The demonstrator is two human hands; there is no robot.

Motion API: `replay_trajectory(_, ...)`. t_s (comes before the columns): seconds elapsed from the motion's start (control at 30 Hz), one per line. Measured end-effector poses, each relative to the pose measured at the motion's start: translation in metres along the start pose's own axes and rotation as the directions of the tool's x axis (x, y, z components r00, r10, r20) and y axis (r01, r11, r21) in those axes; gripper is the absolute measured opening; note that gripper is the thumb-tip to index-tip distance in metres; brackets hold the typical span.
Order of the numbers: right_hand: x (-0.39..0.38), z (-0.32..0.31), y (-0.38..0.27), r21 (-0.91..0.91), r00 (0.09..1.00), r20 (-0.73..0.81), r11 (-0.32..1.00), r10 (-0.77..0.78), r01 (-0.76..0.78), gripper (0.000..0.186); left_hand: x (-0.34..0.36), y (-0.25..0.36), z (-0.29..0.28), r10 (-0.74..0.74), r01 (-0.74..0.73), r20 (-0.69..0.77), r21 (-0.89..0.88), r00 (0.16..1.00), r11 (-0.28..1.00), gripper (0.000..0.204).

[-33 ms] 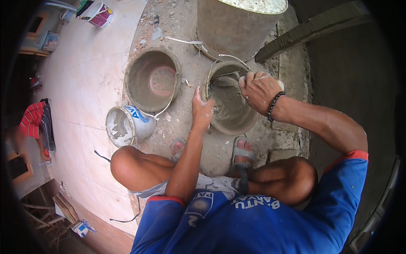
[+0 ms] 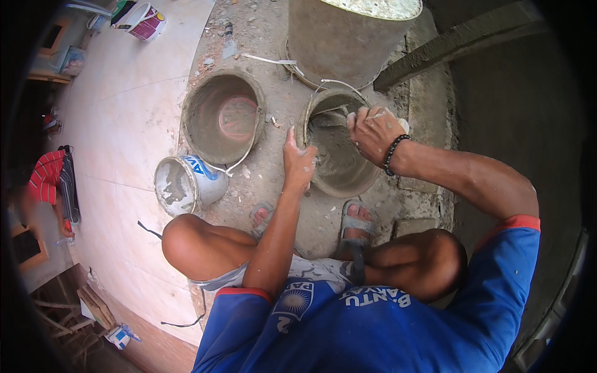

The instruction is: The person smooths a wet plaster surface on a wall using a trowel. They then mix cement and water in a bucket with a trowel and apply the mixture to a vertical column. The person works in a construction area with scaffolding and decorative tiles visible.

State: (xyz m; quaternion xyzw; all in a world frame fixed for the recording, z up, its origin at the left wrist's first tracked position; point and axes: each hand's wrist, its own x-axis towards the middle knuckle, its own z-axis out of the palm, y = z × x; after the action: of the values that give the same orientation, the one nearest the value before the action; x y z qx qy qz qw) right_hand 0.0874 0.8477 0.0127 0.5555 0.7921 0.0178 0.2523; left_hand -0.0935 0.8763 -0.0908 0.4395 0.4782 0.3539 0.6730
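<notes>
A grey bucket [image 2: 348, 189] smeared with cement stands in front of me, with wet grey mortar [image 2: 339, 152] inside. My left hand [image 2: 300, 163] is closed on the left side of its rim, the thumb lying along the outside. Over the bucket's right side, my right hand [image 2: 376, 133] is wrapped round the handle of a trowel [image 2: 329, 120]. The trowel's blade reaches down into the bucket; part of it lies in shadow and the fingers cover most of the handle. A dark beaded bracelet is on my right wrist.
Left of it are a mortar-coated bucket [image 2: 189, 115] and a tipped white pail [image 2: 211, 183]. A large drum [image 2: 336, 43] stands beyond. A scraper [image 2: 229, 46] lies on the rough ground. A dirty beam [image 2: 460, 43] slants at right. A person in red [image 2: 46, 177] is far left.
My right hand has shifted slightly left with the trowel, and the blade sits a little differently in the bucket. My left hand stays on the rim.
</notes>
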Motion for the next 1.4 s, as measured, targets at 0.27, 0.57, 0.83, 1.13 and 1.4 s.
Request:
replay_trajectory(0.27,0.030,0.038,-0.012,0.084,0.897,0.425,0.992,-0.119,0.092,0.032,-0.014,0.005,0.018,0.130,-0.109,-0.051,0.298,0.990,0.948,0.069)
replay_trajectory(0.57,0.054,0.125,0.053,0.570,0.432,0.314,0.531,-0.846,0.626,0.030,-0.013,-0.006,0.003,0.054,-0.054,0.029,0.011,0.998,0.998,0.067)
replay_trajectory(0.83,0.008,0.077,0.002,0.611,0.595,0.676,-0.121,-0.434,-0.782,0.027,-0.006,-0.018,-0.023,-0.001,-0.005,-0.043,-0.136,0.999,0.991,0.071)
replay_trajectory(1.13,-0.012,0.083,-0.022,0.690,0.792,0.593,-0.415,-0.147,-0.593,0.023,0.000,-0.019,-0.021,0.019,-0.024,-0.046,-0.108,0.999,0.994,0.068)
replay_trajectory(1.4,-0.044,0.068,-0.010,0.554,0.974,0.159,0.802,0.162,-0.224,0.025,-0.009,0.000,-0.011,-0.059,0.056,-0.053,-0.066,0.997,0.996,0.070)
